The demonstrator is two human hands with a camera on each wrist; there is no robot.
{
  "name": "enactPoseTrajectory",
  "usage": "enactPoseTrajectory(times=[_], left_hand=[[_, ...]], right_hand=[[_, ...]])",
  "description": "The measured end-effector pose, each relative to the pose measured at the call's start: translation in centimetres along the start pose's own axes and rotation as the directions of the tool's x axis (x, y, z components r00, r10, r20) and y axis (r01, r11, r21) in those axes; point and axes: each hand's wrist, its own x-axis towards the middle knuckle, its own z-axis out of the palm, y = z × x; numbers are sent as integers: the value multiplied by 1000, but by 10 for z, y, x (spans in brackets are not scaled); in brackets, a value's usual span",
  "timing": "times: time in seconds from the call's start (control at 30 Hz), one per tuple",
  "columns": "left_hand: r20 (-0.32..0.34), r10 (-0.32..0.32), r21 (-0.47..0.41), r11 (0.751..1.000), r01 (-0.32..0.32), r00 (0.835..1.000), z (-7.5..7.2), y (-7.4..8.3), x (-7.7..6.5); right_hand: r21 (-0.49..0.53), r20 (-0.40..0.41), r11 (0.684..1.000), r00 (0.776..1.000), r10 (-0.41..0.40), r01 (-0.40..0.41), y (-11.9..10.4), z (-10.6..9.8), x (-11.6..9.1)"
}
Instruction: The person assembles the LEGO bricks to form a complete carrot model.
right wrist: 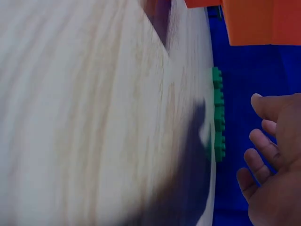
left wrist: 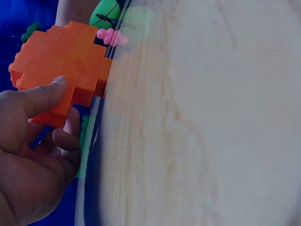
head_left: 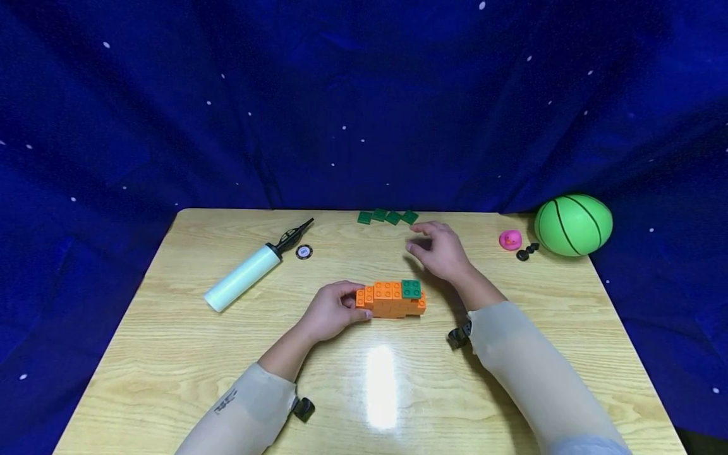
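An orange build of interlocking toy bricks (head_left: 389,308) stands over the middle of the table, with one green brick (head_left: 411,289) on top near its right end. My left hand (head_left: 332,311) pinches the build's left end; in the left wrist view the thumb (left wrist: 56,89) lies across its orange side. Several loose green bricks (head_left: 379,215) lie in a row along the far table edge. Close to the rightmost of them is my right hand (head_left: 440,251), its fingers loosely bent and holding nothing. The right wrist view shows the same green bricks (right wrist: 218,115) beyond that hand.
A pale hand pump (head_left: 243,278) with a black nozzle lies at the left, beside a black-and-white poker chip (head_left: 304,252). Toward the far right corner sit a pink rubber duck (head_left: 510,239), a small black object (head_left: 527,251) and a green ball (head_left: 574,225) with black lines.
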Motion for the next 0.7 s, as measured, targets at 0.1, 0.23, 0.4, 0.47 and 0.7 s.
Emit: enactPoseTrajectory(times=[0.1, 0.23, 0.4, 0.47, 0.7], left_hand=[[2, 5, -13, 1000, -5, 1000, 0, 0, 0], [5, 10, -16, 1000, -10, 1000, 0, 1, -1], [1, 4, 6, 1000, -4, 1000, 1, 0, -1], [0, 4, 11, 1000, -4, 1000, 1, 0, -1], [4, 5, -1, 1000, -5, 1000, 0, 0, 0]], right_hand=[[-13, 1, 1000, 1000, 8, -8, 2, 4, 6], [-18, 10, 999, 999, 32, -32, 5, 6, 12], [-30, 21, 998, 998, 56, -56, 10, 9, 20], [-42, 30, 997, 997, 66, -65, 12, 10, 24], [-57, 57, 988, 988, 146, -143, 20, 10, 37]])
